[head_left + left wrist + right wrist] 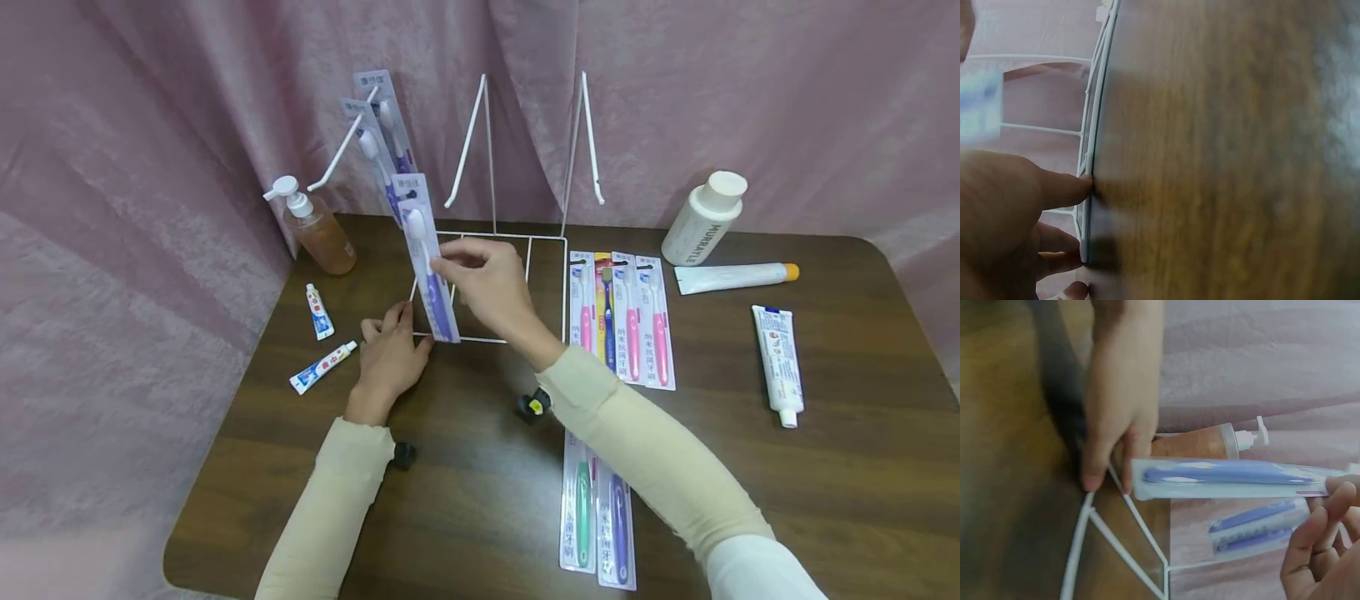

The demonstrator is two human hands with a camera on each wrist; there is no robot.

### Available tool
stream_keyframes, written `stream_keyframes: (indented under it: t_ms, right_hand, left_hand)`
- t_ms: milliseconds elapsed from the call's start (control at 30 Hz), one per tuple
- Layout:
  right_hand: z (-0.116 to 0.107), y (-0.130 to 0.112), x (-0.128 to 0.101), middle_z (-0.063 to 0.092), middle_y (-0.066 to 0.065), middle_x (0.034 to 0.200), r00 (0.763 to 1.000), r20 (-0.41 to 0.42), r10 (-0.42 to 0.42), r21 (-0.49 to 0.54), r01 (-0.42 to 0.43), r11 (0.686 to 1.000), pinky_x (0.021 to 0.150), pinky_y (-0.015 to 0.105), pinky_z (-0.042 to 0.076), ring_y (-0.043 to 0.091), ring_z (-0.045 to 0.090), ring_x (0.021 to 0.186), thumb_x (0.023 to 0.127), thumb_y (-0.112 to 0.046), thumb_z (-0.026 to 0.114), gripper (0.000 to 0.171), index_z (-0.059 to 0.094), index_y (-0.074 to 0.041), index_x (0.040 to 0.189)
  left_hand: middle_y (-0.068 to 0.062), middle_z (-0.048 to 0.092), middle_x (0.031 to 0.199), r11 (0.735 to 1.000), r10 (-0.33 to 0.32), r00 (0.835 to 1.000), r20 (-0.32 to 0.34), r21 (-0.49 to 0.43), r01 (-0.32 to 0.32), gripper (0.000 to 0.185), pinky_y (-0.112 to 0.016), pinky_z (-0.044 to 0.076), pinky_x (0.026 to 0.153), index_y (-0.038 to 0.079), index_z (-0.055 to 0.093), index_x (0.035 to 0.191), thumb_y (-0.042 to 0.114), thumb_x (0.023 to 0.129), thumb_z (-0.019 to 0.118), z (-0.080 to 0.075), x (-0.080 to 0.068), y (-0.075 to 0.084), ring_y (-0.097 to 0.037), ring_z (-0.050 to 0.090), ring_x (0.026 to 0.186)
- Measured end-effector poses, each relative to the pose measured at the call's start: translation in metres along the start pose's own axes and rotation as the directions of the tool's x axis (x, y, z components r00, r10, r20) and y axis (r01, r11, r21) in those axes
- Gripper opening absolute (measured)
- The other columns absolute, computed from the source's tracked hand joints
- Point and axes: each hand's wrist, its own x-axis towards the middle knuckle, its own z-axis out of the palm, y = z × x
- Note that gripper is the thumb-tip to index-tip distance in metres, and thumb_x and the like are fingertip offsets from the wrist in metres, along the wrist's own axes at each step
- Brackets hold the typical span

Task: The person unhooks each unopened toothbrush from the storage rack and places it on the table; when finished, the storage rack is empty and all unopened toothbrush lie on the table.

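Note:
My right hand pinches the edge of a purple toothbrush in a blister pack, held up in front of the rack's left prong. Two more packaged purple toothbrushes hang from that prong. The white wire rack stands on the table with three prongs; its middle and right prongs carry nothing. My left hand grips the rack base's front left corner, thumb on the front wire and fingers around the corner. In the right wrist view, the pack lies lengthwise from my right fingertips, its lower end near my left hand.
Left of the rack stand an amber pump bottle and two small toothpaste tubes. Several packaged toothbrushes lie to the right, with more under my right forearm. Farther right are a white bottle and two larger tubes.

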Motion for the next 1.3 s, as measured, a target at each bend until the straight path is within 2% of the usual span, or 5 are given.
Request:
stream_keyframes:
  t_ms: [200, 400, 767, 1067, 1300]
  right_hand:
    - [-0.044, 0.021, -0.044, 0.076, -0.002, 0.077, 0.986, 0.037, 0.16, 0.071, -0.162, 0.984, 0.057, 0.023, 0.048, 0.008, 0.054, 0.055, 0.101, -0.015, 0.084, 0.02, 0.088, -0.002, 0.116]
    - [-0.089, 0.035, -0.096, 0.065, -0.004, 0.071, 0.951, 0.05, 0.304, -0.004, -0.305, 0.952, 0.058, 0.025, 0.045, 0.008, 0.052, 0.059, 0.105, -0.018, 0.081, 0.026, 0.085, -0.001, 0.123]
    - [-0.145, 0.058, -0.18, 0.071, -0.01, 0.076, 0.858, -0.099, 0.505, 0.017, -0.506, 0.863, 0.056, 0.023, 0.042, 0.007, 0.05, 0.057, 0.107, -0.011, 0.077, 0.034, 0.077, 0.008, 0.135]
    - [-0.18, 0.075, -0.213, 0.07, -0.01, 0.074, 0.812, -0.172, 0.558, -0.055, -0.574, 0.817, 0.059, 0.026, 0.046, 0.011, 0.054, 0.06, 0.11, -0.011, 0.074, 0.034, 0.075, 0.008, 0.138]
    - [-0.188, 0.089, -0.224, 0.069, -0.011, 0.071, 0.775, -0.18, 0.606, -0.072, -0.625, 0.778, 0.058, 0.026, 0.045, 0.009, 0.054, 0.059, 0.108, -0.01, 0.075, 0.032, 0.076, 0.01, 0.133]
  left_hand:
    - [-0.02, 0.028, 0.189, 1.0, 0.014, 1.0, -0.002, -0.003, -0.014, 0.079, -0.071, 0.049, 0.113, 0.001, 0.03, 0.18, 0.042, 0.119, 0.058, 0.0, 0.0, -0.001, -0.053, 0.037, 0.144]
    - [-0.02, 0.026, 0.189, 1.0, 0.012, 1.0, 0.004, 0.001, -0.012, 0.079, -0.069, 0.05, 0.111, 0.001, 0.029, 0.181, 0.044, 0.12, 0.056, 0.001, 0.001, -0.003, -0.053, 0.036, 0.143]
    - [-0.018, 0.023, 0.19, 1.0, 0.01, 1.0, 0.019, 0.0, -0.01, 0.078, -0.069, 0.048, 0.114, 0.0, 0.027, 0.181, 0.042, 0.121, 0.054, 0.0, 0.001, 0.0, -0.053, 0.033, 0.145]
    - [-0.02, 0.023, 0.191, 1.0, 0.0, 1.0, 0.021, -0.004, 0.0, 0.08, -0.069, 0.047, 0.114, -0.002, 0.026, 0.18, 0.041, 0.12, 0.056, 0.003, 0.001, 0.001, -0.053, 0.033, 0.146]
    - [-0.02, 0.022, 0.191, 1.0, -0.001, 1.0, 0.024, 0.003, 0.001, 0.079, -0.067, 0.047, 0.114, -0.002, 0.025, 0.18, 0.041, 0.121, 0.054, 0.004, 0.002, 0.002, -0.052, 0.033, 0.146]
